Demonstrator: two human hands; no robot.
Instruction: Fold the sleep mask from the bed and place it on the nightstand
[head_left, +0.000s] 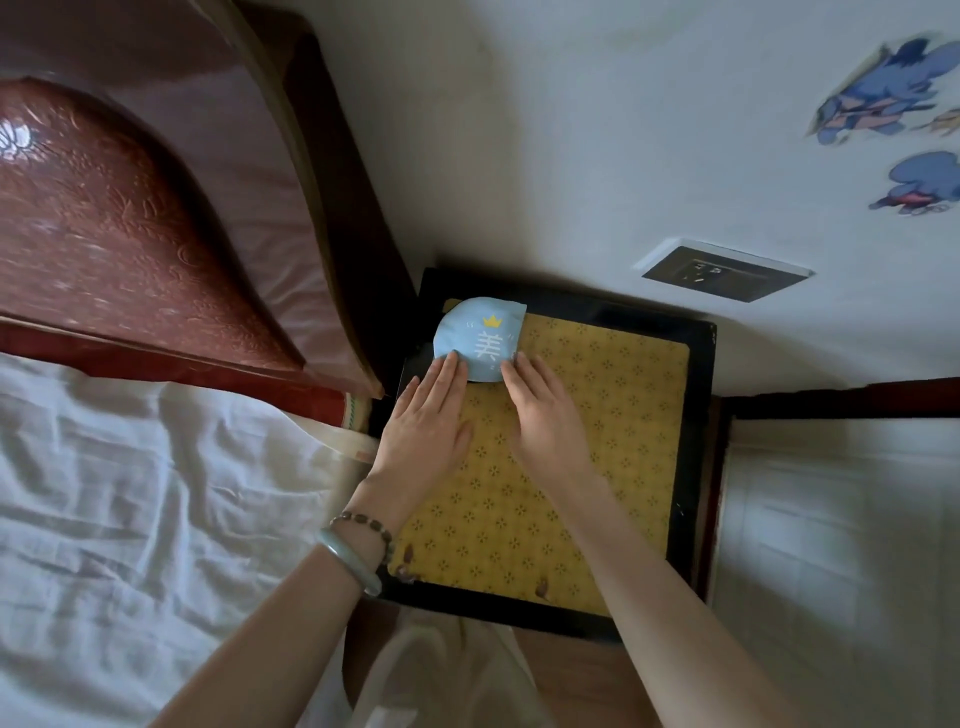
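Observation:
The light blue sleep mask, folded in half with a yellow crown and a white character on top, lies at the far left corner of the nightstand. A yellow patterned mat covers the nightstand's black-framed top. My left hand lies flat, fingers together, its fingertips on the mask's near left edge. My right hand lies flat too, fingertips touching the mask's near right edge. Neither hand grips the mask.
The bed with a rumpled white sheet is on the left, its dark red headboard beyond. A wall socket sits on the white wall behind the nightstand. Blue cartoon stickers are on the wall at the right.

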